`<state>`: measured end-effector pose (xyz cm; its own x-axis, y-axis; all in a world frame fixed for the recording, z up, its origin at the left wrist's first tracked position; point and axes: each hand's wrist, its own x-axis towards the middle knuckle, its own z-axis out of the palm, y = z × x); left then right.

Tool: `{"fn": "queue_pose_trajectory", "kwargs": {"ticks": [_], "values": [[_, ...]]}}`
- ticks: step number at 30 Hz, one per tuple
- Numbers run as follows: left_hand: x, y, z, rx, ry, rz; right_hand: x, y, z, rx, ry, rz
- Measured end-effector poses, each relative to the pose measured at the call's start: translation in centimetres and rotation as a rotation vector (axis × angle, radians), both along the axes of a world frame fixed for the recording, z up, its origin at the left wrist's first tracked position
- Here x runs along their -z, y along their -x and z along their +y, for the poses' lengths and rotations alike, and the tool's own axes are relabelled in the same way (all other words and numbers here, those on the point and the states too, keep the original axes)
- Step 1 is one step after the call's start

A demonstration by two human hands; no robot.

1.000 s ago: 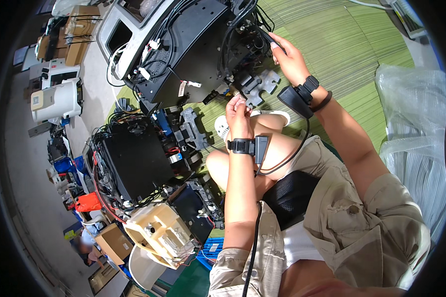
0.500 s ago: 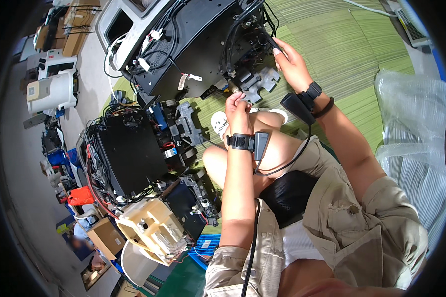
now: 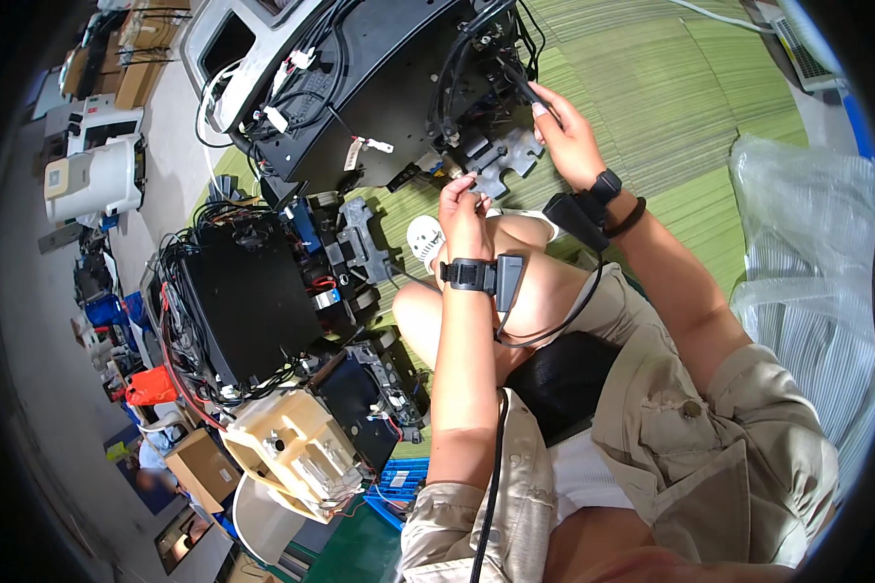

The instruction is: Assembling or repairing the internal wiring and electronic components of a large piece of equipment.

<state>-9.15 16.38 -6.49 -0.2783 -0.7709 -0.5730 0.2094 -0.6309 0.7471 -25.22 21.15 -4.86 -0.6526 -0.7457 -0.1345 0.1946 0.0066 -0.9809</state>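
My right hand is closed around a thin black cable beside the right end of a large black metal chassis. My left hand has its fingertips pinched together just below the chassis edge; whatever they hold, if anything, is too small to make out. Close to those fingers sits a grey bracket-like part, low on the chassis. Black cables loop over the chassis end between my hands. A white connector and a tag hang from its front face.
To the left stands a second black box unit ringed with wires. Below it are a cream plastic housing and a blue crate. Clear plastic wrap lies at the right on green carpet. A person is at the far left.
My right hand has shifted slightly down and left, still on the black cable. My left hand stays pinched in almost the same place. The view has shifted slightly.
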Motion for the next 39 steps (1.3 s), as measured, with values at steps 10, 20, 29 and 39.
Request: {"fn": "queue_pose_trajectory", "kwargs": {"ticks": [10, 20, 29, 39], "values": [[-0.1, -0.1, 0.2, 0.021, 0.011, 0.001, 4.2, -1.7, -1.6, -0.041, -0.217, 0.186], [-0.1, -0.1, 0.3, 0.029, 0.017, 0.005, 4.5, -1.8, -3.3, -0.008, -0.175, 0.225], [0.2, 0.0, 0.2, 0.037, 0.007, 0.0, 5.4, -1.1, -3.9, 0.011, -0.108, 0.235], [0.1, 0.1, 0.1, 0.042, 0.023, 0.006, 6.3, -0.7, -3.7, 0.055, -0.164, 0.237]]}}
